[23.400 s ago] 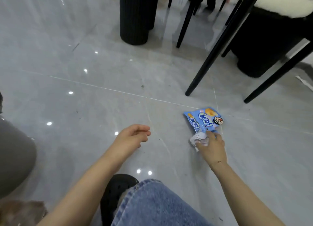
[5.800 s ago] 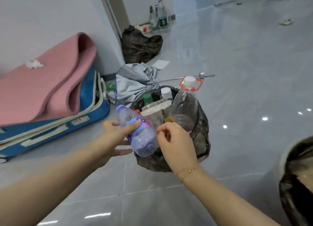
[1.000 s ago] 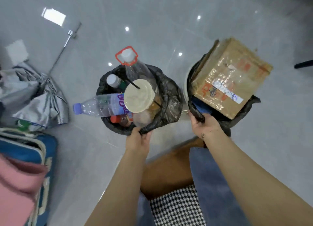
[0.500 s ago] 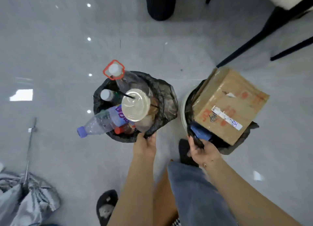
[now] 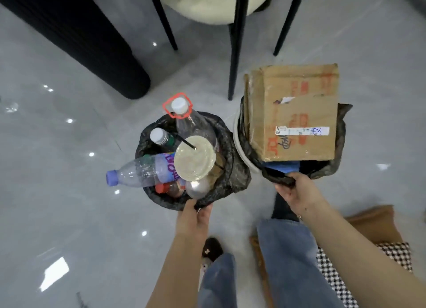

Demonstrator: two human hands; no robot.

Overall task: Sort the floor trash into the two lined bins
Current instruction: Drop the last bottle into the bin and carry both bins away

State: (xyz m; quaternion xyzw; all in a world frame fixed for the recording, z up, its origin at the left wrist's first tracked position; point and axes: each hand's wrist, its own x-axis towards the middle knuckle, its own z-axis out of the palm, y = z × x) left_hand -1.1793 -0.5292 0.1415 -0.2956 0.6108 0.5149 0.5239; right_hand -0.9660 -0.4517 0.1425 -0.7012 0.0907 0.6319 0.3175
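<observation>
Gripping the near rim of the left bin [image 5: 159,195], the left hand [image 5: 193,217] is pinching a fold of its black liner between curled fingers, while the right hand [image 5: 297,192] is clutching the near edge of the liner of the right bin [image 5: 239,144], whose white rim is showing beside the left bin. Taking the left bin as the landmark: a big clear bottle [image 5: 191,123] with a white cap and red ring handle is standing at its far side, a lidded cup [image 5: 194,161] with a black straw is sitting in the middle, a purple-capped bottle [image 5: 140,171] is lying across it and poking out over its left edge, a white-capped green bottle [image 5: 161,138] is standing at its far left, and a red-capped bottle [image 5: 168,189] is lying at its near side. Just right of it, a cardboard box [image 5: 297,114] is resting on top of the right bin, with something blue [image 5: 284,168] peeking from under its near edge. Beyond the left bin, a black ribbed column [image 5: 76,37] and black chair legs [image 5: 236,42] are standing on the grey floor [image 5: 57,204]. Nearer than the bin, jeans-clad legs [image 5: 285,259] are showing.
</observation>
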